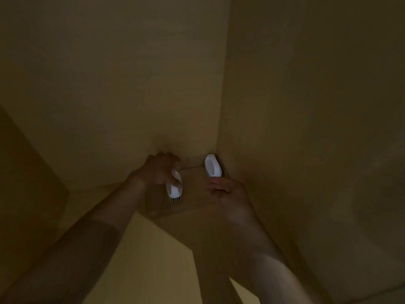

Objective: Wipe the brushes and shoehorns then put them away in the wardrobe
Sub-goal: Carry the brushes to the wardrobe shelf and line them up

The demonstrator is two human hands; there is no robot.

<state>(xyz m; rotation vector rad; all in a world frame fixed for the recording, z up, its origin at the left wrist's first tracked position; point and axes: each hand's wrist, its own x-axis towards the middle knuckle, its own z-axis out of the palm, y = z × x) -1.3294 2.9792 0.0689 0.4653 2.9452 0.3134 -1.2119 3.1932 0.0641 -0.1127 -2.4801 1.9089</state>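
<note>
wooden wardrobe shelf [197, 207] holds white brush [213, 166] in dim corner.

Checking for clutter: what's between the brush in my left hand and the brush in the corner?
Nothing: in the head view only bare shelf lies between the held brush and the corner brush.

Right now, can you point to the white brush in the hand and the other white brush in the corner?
white plastic brush in the left hand [174, 189], head view, on its back.
white plastic brush in the corner [213, 166], head view, on its back.
</note>
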